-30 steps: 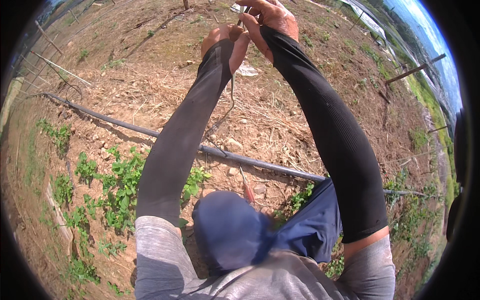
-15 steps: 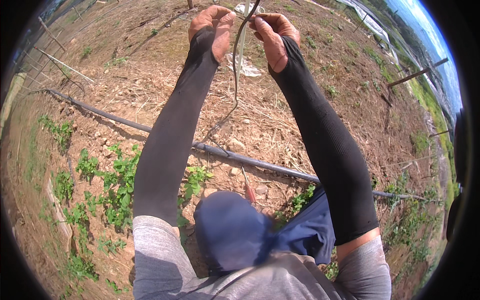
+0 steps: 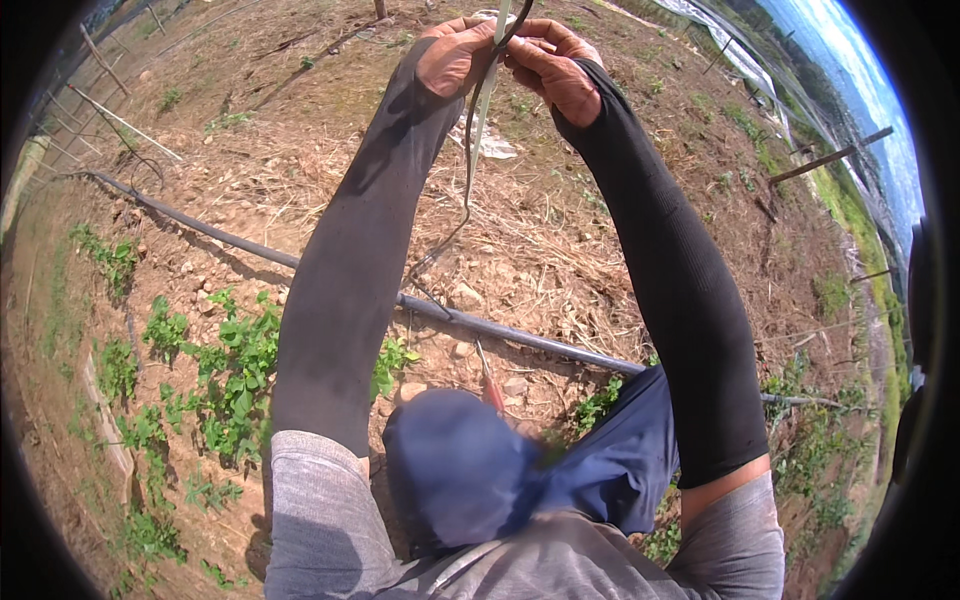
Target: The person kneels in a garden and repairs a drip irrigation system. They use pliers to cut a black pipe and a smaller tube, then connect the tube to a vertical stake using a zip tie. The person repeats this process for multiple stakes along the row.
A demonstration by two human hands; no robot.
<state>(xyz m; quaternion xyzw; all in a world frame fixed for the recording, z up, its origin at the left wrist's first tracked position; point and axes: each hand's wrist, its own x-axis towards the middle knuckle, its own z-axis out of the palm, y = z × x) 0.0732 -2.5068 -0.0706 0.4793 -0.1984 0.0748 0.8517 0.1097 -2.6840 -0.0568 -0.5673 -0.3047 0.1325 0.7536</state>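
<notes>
At the top of the view my hands meet around a thin black tube (image 3: 469, 160) and a pale, narrow strip (image 3: 484, 108) that hang side by side. My left hand (image 3: 455, 62) is closed, its fingertips against the strip and tube. From the other side my right hand (image 3: 558, 72) pinches in at the same spot, fingers bent and touching the tube. What sits between the fingertips is too small and covered to make out. The tube runs down to a thick black pipe (image 3: 540, 338) on the ground. Black sleeves cover both forearms.
A red-handled tool (image 3: 491, 390) lies on the soil beside my blue-clothed knee (image 3: 455, 460). Leafy green plants (image 3: 235, 385) grow at the left. Dry straw (image 3: 540, 235) and stones cover the slope; wooden posts (image 3: 832, 157) stand at the right.
My hands have come together, the left moving right and up to the tube and strip. Earlier they were apart on either side. The view has shifted slightly.
</notes>
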